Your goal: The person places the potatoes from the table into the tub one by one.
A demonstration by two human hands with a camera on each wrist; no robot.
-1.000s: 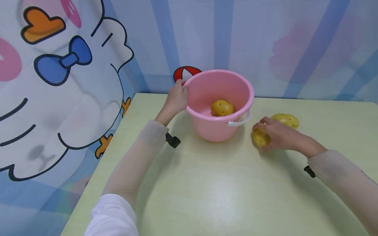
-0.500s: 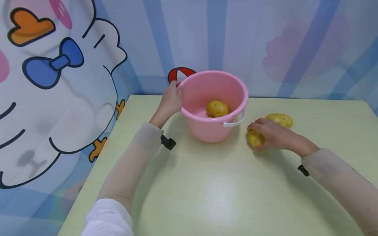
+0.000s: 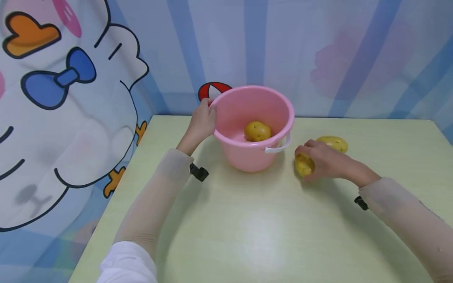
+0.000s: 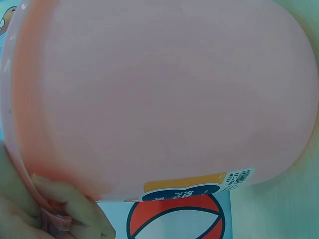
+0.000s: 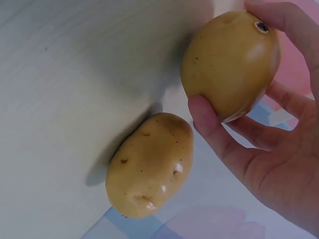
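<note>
Three potatoes are in view: one inside the pink bucket (image 3: 247, 159), two outside it at its right. The governing relation is between the held potato (image 3: 304, 165) and the bucket's mouth. The mouth lies to the left of the right hand (image 3: 323, 159) and higher than it, with the white handle (image 3: 277, 148) hanging on the side between them. The held potato is near the bucket wall but apart from it. Its long axis is partly covered by the digits and cannot be fixed; whether it bears on the tabletop (image 3: 212, 236) cannot be told.

Right hand: reaches in from the right edge, digits curled, gripping the held potato from opposite sides. It is also the nearer hand to the loose potato (image 3: 334, 144), which lies just beyond it toward the far edge, long axis running roughly along that edge.

Left hand (image 3: 200, 122): at the bucket's left side, near the far edge, fingers (image 4: 70, 199) and thumb pinching the rim. The inner potato (image 3: 257, 131) rests inside the bucket.
</note>
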